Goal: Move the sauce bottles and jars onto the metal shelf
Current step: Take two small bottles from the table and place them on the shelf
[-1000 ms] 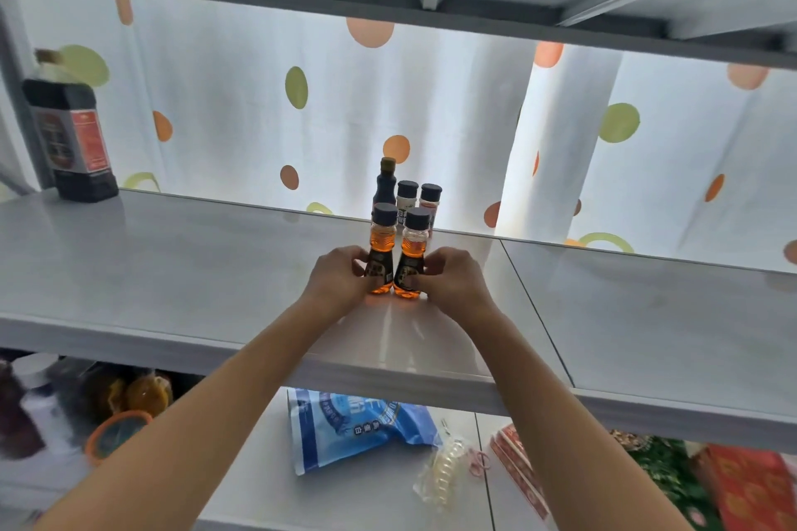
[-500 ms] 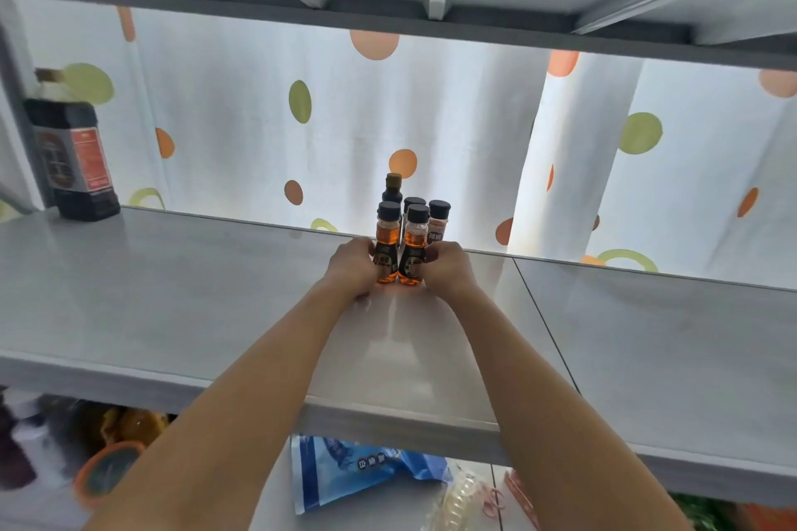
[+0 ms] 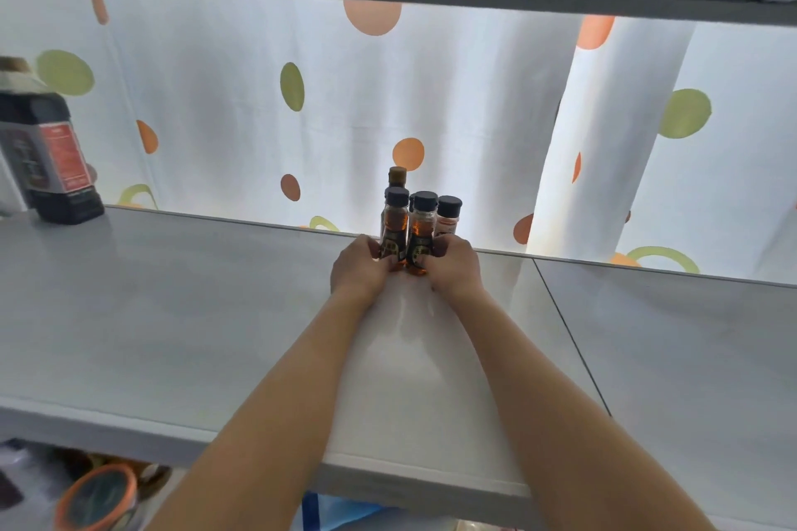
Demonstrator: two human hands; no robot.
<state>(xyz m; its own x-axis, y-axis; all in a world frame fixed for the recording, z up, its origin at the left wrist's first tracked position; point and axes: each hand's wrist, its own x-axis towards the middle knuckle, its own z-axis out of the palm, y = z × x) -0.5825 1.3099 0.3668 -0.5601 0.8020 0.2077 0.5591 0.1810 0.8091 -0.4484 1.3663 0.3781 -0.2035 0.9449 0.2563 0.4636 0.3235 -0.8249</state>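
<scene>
**Ana:** Near the back edge of the shelf [image 3: 172, 315], what had changed in that last second?

**Ben:** Two amber bottles had been slid deeper, away from the front lip. The left hand [image 3: 360, 267] gripped the left bottle [image 3: 395, 233] low on its label and the right hand [image 3: 455, 269] gripped the right bottle [image 3: 422, 237] the same way, fingers curled round each base. A second before, the pair stood about mid-shelf; now they sat tight against the cluster at the rear.

**Ana:** And for the task?

**Ben:** I'd judge this pair was as good as placed. Both stood upright on the shelf, touching each other; only the letting go seemed left.

**Ana:** Count them for me.

**Ben:** Two amber bottles in front. Behind them, one tall dark bottle [image 3: 397, 177] with a brownish cap, one jar [image 3: 447, 220] with pale reddish contents and a black cap, and a sliver of another cap between, mostly hidden, so probably three behind, five in the group. Well apart at the far left stood one big dark jug [image 3: 45, 160] with a red label.

**Ana:** Anything else?

**Ben:** Below the shelf, one orange-rimmed lid [image 3: 99, 498] and a scrap of blue bag [image 3: 332, 509]. Behind everything hung a dotted curtain [image 3: 215, 99].
</scene>
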